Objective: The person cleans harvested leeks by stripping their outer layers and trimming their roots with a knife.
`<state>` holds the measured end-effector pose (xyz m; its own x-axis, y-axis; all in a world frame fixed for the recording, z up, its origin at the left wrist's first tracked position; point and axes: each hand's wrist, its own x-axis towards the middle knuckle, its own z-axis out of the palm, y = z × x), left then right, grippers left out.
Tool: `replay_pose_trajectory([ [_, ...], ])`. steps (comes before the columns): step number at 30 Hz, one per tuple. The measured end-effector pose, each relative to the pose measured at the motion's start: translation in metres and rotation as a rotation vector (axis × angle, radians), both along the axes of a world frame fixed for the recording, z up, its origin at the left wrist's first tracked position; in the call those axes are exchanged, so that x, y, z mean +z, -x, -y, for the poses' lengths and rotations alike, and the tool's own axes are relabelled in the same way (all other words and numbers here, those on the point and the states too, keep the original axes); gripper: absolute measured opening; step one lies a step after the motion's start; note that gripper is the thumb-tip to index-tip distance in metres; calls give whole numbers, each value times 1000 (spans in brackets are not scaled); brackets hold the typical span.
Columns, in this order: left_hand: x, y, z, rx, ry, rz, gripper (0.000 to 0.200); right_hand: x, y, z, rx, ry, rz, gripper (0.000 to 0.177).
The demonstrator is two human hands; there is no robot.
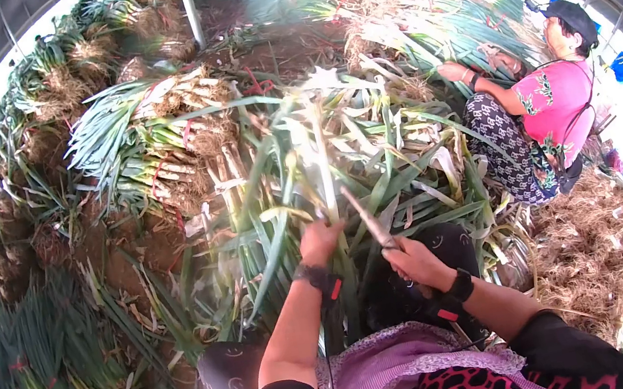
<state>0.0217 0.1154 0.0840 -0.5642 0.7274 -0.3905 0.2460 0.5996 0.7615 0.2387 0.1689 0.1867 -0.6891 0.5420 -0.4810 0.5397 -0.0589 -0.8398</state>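
My left hand (321, 242) is closed around a long green onion (324, 163), which stands nearly upright in front of me with its white stalk pointing away. Its root end is blurred and washed out by bright light. In my right hand (419, 260) is a thin, pale, rod-like tool (367, 218), dark near the grip and slanting up toward the stalk. My fingers wrap its lower end, so its exact kind is hard to make out. Loose leaves and peeled skins (396, 156) lie in a heap just beyond both hands.
Tied green onion bundles (160, 129) lie ahead on the left, and more stand at the lower left (55, 386). A person in a pink top (555, 100) crouches at the right beside another onion pile (456, 22). Dry roots (585, 256) are heaped nearby. A metal post (190, 9) rises behind.
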Motion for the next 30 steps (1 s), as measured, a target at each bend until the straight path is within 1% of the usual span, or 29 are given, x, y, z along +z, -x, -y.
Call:
replay_pose_trajectory([
  [1, -16, -8, 2, -47, 53, 18, 49, -1, -1, -1, 16, 4, 6, 21],
  [4, -48, -31, 19, -123, 126, -170, 48, -14, 4, -3, 51, 31, 22, 24],
  [7, -50, -44, 26, -50, 131, -126, 46, -37, 19, -14, 71, 89, 45, 26],
  [10, -40, -49, 31, -7, 159, -179, 45, -53, 38, -31, 40, 6, 58, 27],
  [11, -41, -51, 32, -5, 143, -216, 45, -46, 44, -33, 30, -4, 47, 28],
  [13, -44, -55, 35, -7, 120, -291, 45, -65, 49, -40, 106, -102, 88, 37],
  [16, -45, -55, 35, 38, 85, -354, 44, -46, 44, -37, 146, -38, 4, 38],
  [17, -41, -56, 33, 49, 45, -271, 44, -40, 45, -39, 45, 47, 2, 36],
  [19, -28, -61, 22, 72, -40, -103, 42, -35, 50, -47, -43, 56, -67, 31],
  [20, -30, -67, 12, -2, -118, -159, 39, -27, 55, -43, -11, 74, -146, 29],
  [21, -37, -75, 1, -79, -195, -218, 37, -29, 62, -39, 13, 77, -191, 29],
  [22, -73, -93, -16, -33, -324, -78, 33, -32, 71, -36, 35, 80, -238, 29],
  [23, -75, -99, -20, 14, -454, 61, 30, -34, 79, -35, 57, 82, -286, 29],
  [24, -83, -90, -15, -203, -542, 143, 22, -36, 88, -39, 30, 71, -223, 29],
  [25, -91, -82, -10, -90, -539, 112, 20, -40, 95, -45, -4, 139, -243, 26],
  [27, -58, -53, 0, 126, -531, 44, 17, -57, 105, -63, -48, 86, -215, 16],
  [28, -54, -33, 6, 306, -337, -59, 16, -54, 107, -65, -102, 121, -180, 15],
  [29, -63, -11, 9, 495, -355, -156, 16, -51, 109, -65, -145, 170, -175, 16],
  [30, -76, 14, 12, 544, -338, -305, 18, -50, 111, -63, -150, 176, -189, 17],
])
